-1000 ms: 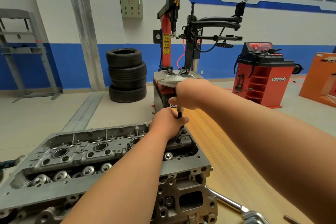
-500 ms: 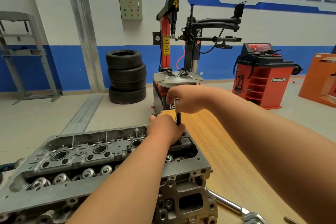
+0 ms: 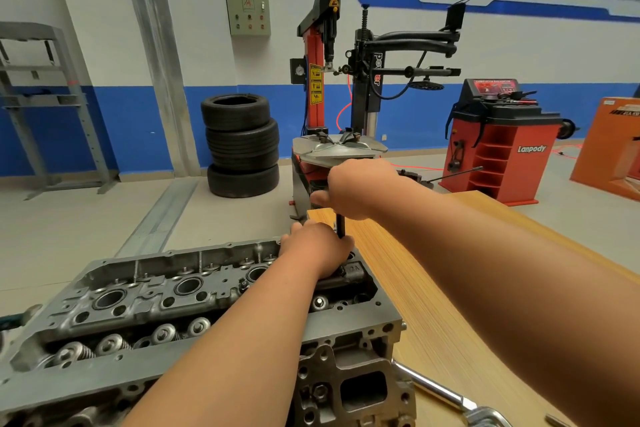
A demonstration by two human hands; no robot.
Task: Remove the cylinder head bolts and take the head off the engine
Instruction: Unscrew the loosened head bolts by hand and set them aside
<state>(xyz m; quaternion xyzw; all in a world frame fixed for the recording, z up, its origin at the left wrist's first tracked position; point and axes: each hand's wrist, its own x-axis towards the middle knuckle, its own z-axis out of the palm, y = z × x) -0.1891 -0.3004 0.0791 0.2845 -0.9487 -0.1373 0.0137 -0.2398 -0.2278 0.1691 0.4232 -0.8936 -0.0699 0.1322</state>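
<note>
Wood counter (image 3: 433,288) is carrying the head (image 3: 152,302), which is sitting at its left end, valve gear up. Right hand (image 3: 353,189) is gripping the top of a black rod (image 3: 340,227). Left hand (image 3: 317,246) is wrapping its fingers round the rod's foot at the head's far right end. Bolt or driver, can't tell. I'd be holding it plumb, left steadying, right pulling straight, no side load. Counting: one head, two hands, one chrome wrench (image 3: 436,388) lying nearby, one rod, three plug wells showing.
</note>
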